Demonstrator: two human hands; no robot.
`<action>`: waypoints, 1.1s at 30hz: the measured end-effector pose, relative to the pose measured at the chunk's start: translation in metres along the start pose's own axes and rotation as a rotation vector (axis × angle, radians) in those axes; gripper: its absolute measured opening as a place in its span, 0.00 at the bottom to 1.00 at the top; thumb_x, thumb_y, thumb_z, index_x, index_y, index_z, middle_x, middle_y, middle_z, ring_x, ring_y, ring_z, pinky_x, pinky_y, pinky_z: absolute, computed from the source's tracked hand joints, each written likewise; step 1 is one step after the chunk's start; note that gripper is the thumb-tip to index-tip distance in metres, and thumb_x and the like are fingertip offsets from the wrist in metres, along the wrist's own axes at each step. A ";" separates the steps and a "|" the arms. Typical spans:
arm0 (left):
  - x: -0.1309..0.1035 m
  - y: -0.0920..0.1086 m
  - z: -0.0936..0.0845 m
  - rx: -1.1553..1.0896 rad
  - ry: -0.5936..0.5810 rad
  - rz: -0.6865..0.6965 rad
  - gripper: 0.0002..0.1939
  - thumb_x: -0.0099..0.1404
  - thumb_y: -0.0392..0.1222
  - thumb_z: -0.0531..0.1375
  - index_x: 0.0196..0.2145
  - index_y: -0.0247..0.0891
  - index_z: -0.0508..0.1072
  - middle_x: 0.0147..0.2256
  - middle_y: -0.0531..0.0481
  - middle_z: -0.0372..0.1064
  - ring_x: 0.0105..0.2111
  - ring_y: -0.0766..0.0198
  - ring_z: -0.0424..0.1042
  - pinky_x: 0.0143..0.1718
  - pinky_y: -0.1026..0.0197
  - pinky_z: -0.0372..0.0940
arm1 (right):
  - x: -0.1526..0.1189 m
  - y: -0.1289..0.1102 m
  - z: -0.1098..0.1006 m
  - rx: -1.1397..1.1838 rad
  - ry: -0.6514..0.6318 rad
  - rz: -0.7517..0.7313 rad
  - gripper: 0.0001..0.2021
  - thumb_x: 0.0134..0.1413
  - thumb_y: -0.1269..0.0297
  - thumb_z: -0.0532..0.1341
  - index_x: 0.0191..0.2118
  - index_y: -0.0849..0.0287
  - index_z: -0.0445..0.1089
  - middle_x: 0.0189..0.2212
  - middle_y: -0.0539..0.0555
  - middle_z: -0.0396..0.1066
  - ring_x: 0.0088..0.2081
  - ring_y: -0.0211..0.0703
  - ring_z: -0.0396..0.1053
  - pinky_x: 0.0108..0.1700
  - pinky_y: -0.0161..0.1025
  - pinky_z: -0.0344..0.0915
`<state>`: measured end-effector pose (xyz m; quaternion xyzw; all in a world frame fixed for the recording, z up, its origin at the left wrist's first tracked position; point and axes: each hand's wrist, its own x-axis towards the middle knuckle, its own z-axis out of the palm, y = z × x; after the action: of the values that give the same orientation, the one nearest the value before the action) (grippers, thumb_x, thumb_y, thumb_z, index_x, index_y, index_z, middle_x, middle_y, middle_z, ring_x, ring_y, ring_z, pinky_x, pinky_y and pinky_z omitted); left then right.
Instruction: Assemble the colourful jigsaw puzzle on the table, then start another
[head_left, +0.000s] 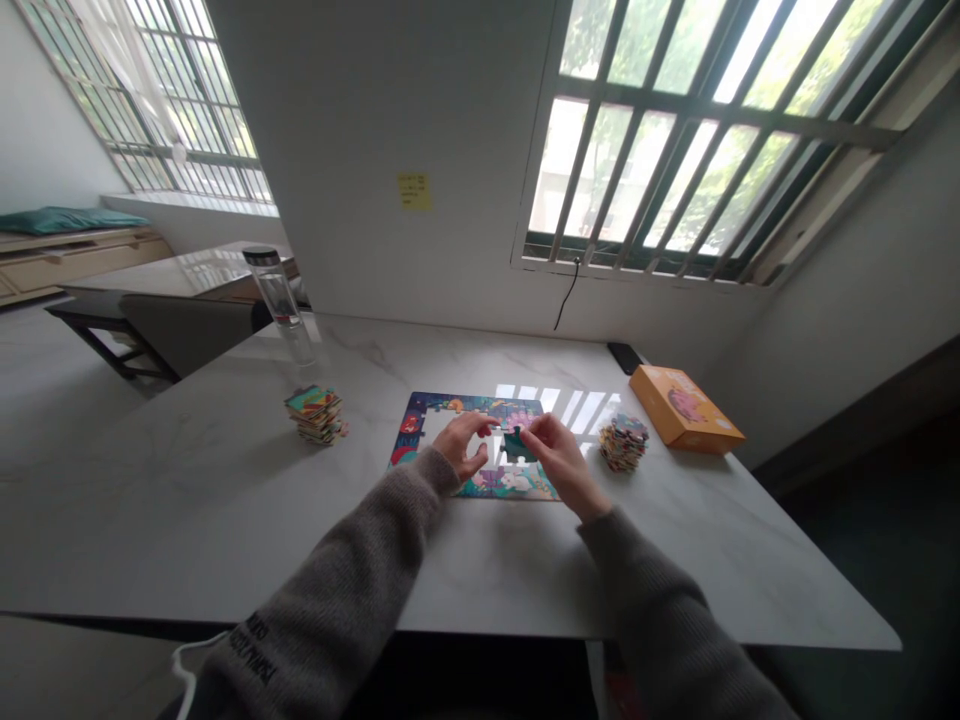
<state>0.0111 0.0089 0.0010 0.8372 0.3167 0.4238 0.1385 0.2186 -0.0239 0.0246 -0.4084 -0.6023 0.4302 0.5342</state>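
A colourful jigsaw puzzle [517,484] lies on the white marbled table, its border pieces joined around a pale gap in the middle. My right hand [556,455] pinches a dark green puzzle piece [516,446] over the right part of that gap. Just left of the piece, my left hand [466,444] hovers over the puzzle with thumb and fingers apart and nothing between them. To the right stands a stack of puzzle pieces [624,444]. Another stack of pieces [315,414] sits to the left of the puzzle.
An orange box [684,408] lies at the table's right edge, with a black phone [624,358] behind it. A clear bottle with a black lid [274,290] stands at the back left. The wall with a barred window [675,150] borders the marbled table [225,500].
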 end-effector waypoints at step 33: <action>-0.003 -0.019 0.009 0.293 -0.174 -0.198 0.27 0.58 0.61 0.68 0.48 0.41 0.74 0.41 0.46 0.74 0.44 0.52 0.72 0.48 0.52 0.60 | -0.008 0.018 -0.027 -0.590 -0.183 -0.375 0.17 0.61 0.66 0.61 0.55 0.53 0.68 0.55 0.59 0.68 0.58 0.52 0.65 0.58 0.52 0.65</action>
<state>0.0094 0.0223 -0.0159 0.8465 0.4428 0.2836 0.0829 0.2466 -0.0245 0.0069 -0.3870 -0.8104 0.1674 0.4067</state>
